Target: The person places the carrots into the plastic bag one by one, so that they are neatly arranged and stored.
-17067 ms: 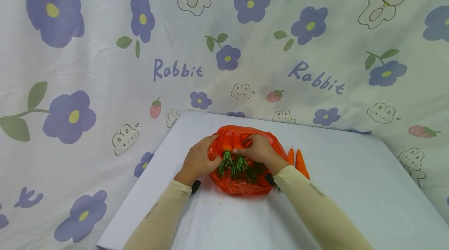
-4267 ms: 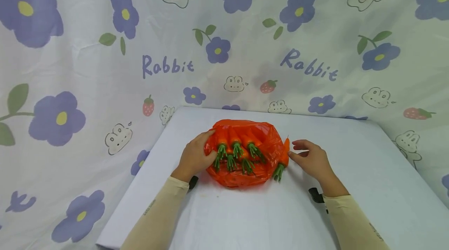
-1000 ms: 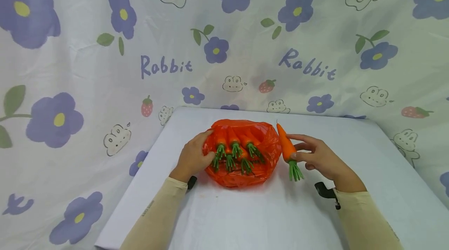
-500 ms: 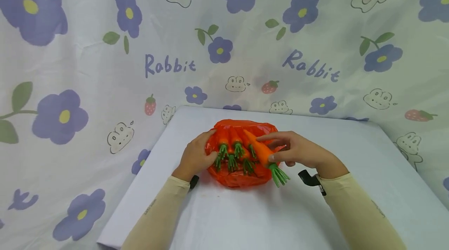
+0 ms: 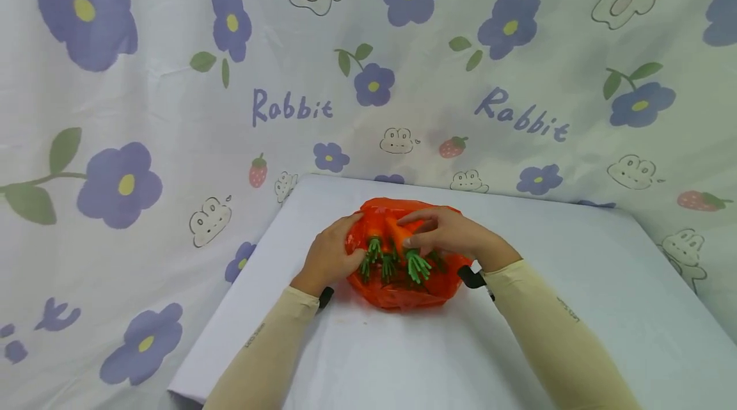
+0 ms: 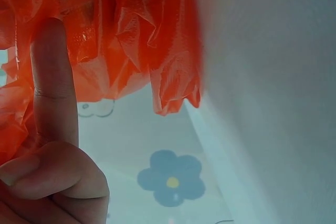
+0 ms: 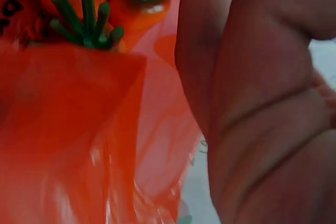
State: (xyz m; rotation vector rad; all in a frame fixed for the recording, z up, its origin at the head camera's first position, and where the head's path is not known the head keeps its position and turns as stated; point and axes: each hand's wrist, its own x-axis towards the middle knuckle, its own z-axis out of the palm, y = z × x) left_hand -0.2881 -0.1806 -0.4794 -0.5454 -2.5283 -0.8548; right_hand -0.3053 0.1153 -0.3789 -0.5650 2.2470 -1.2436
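Observation:
An open red plastic bag (image 5: pixel 397 299) sits on the table with several orange carrots (image 5: pixel 375 245) inside, their green stem ends facing me. My left hand (image 5: pixel 329 258) grips the bag's left edge; the left wrist view has one finger lying straight along the crinkled plastic (image 6: pixel 134 40). Over the bag's opening, my right hand (image 5: pixel 451 234) pinches another carrot (image 5: pixel 397 231) from its right side, stems toward me, tip pointing away. Whether this carrot touches those beneath cannot be told. In the right wrist view, stems (image 7: pixel 88 22) show behind the bag's near wall (image 7: pixel 68 124).
The white table (image 5: pixel 576 282) extends to the right and in front of the bag. A curtain (image 5: pixel 437 71) printed with flowers and rabbits hangs behind it. A black wrist camera (image 5: pixel 472 277) sits below the right wrist, close to the bag's right edge.
Two carrots lay right of the bag at first; none lies there now. My right hand has carried the last one leftward over the bag's opening. The left hand stays on the bag's edge.

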